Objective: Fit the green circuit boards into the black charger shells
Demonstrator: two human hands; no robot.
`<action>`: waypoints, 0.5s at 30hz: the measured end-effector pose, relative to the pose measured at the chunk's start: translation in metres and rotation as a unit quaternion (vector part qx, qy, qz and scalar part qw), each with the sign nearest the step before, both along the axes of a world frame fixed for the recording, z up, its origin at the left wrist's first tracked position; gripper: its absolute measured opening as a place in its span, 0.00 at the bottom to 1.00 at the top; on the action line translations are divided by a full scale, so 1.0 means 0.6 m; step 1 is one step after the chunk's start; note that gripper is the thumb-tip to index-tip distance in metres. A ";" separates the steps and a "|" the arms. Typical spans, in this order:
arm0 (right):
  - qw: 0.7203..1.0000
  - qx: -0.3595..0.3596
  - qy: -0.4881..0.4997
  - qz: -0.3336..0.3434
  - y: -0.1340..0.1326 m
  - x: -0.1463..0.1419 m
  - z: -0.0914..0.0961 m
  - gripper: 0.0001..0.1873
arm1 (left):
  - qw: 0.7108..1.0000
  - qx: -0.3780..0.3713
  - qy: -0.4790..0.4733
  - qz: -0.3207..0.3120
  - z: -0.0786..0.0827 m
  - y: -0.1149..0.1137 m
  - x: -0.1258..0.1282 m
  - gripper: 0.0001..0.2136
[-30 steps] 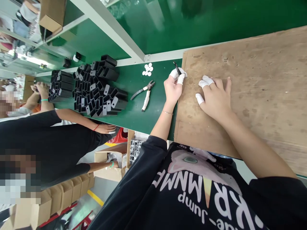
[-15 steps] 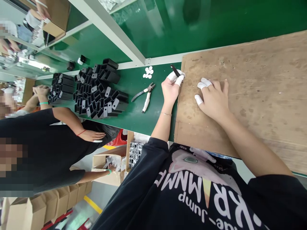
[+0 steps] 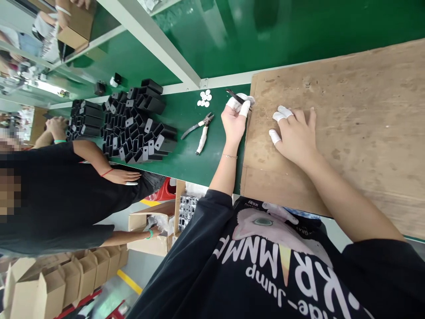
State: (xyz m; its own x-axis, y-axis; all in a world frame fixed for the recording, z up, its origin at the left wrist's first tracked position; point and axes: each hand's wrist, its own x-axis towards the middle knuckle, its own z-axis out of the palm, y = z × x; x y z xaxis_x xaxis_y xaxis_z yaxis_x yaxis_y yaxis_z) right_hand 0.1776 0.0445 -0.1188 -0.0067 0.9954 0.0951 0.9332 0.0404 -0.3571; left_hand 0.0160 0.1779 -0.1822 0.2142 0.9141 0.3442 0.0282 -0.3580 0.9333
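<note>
My left hand (image 3: 233, 122) is closed around a slim black tool (image 3: 234, 95) with a narrow end; its exact kind I cannot make out. White finger cots cover its fingertips. A pale round edge shows by these fingers, partly hidden. My right hand (image 3: 295, 130) rests with fingers spread on the brown board (image 3: 358, 133); its thumb and two fingers wear white cots. Left of my left hand, a pair of pliers (image 3: 202, 130) lies with its handles apart, one wrapped in white. Several white discs (image 3: 204, 98) are grouped above the pliers on the green tabletop (image 3: 189, 164).
Black rectangular tubes (image 3: 136, 128) are stacked on the left. A white metal post (image 3: 159, 44) rises at the bench's back edge. A co-worker in a black shirt (image 3: 49, 199) stands at the left, one hand near an open carton (image 3: 136, 222). More cartons (image 3: 66, 283) line the floor.
The black tool in my left hand has tilted flatter, its tip swinging left. My right hand stays on the board. The co-worker has shifted slightly.
</note>
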 end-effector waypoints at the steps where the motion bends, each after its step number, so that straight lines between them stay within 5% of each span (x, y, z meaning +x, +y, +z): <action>1: 1.000 0.001 -0.002 0.001 0.000 0.000 -0.001 0.26 | 1.000 0.004 -0.003 0.000 0.000 0.001 -0.001 0.24; 15: 1.000 0.006 -0.004 0.002 0.000 0.000 -0.001 0.25 | 0.996 0.055 0.074 0.013 0.002 -0.008 0.004 0.22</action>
State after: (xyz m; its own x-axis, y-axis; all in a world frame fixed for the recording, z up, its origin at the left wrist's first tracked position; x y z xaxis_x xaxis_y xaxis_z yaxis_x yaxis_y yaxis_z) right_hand 0.1774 0.0443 -0.1192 -0.0110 0.9942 0.1069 0.9357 0.0480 -0.3495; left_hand 0.0183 0.1730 -0.1808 0.2472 0.8785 0.4088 0.1729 -0.4551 0.8735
